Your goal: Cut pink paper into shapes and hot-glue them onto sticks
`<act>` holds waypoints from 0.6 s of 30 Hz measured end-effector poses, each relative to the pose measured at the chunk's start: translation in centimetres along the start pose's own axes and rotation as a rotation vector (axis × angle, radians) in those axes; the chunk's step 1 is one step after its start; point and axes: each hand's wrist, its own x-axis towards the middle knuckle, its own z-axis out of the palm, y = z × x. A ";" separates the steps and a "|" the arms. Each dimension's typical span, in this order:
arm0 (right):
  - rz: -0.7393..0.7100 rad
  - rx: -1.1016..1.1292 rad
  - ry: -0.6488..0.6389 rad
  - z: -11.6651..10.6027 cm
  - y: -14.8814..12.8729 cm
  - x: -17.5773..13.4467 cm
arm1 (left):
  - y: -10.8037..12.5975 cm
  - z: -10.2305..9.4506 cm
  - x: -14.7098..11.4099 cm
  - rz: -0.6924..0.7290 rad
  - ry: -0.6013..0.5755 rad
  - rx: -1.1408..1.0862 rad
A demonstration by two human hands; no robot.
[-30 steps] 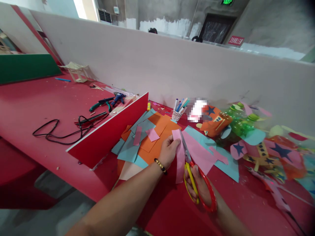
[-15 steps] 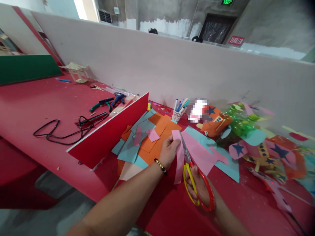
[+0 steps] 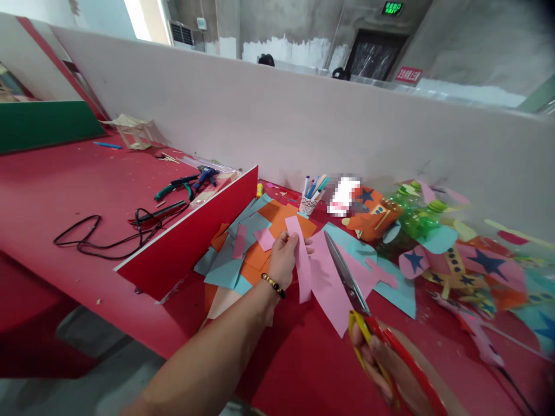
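My left hand pinches a long strip of pink paper between thumb and fingers, a beaded bracelet on its wrist. Gripped in my right hand is a pair of scissors with red and yellow handles, the blades pointing up and left. Under the blades lies a larger pink sheet, apart from the strip. Blue paper lies beneath and beside that sheet. Left of my left hand, orange sheets, light blue sheets and small pink pieces are heaped together.
A low red divider stands left of the papers, with pliers and a black cord beyond it. A pen cup is at the back. Decorated bottle crafts and a pink glue gun lie at right.
The pink strip has come away from the larger sheet, and my left hand has moved left with it. My right hand has drawn the scissors down and right, away from the strip.
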 end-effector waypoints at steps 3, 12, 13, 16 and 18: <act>-0.072 -0.300 0.172 -2.2 0.0 0.9 | 0.2 -0.1 0.1 -0.008 0.018 0.027; -0.128 -1.077 0.303 -5.8 2.4 5.1 | -0.2 0.1 -0.1 -0.019 -0.074 -0.004; -0.142 -1.075 0.303 -5.8 2.1 5.1 | -0.4 0.1 -0.3 -0.029 -0.099 -0.012; -0.245 -0.957 0.410 -5.2 1.0 5.4 | -0.8 0.6 -1.0 -0.076 -0.162 -0.022; -0.328 -0.731 0.426 -4.2 0.3 5.8 | -1.1 1.0 -1.8 -0.111 -0.207 -0.018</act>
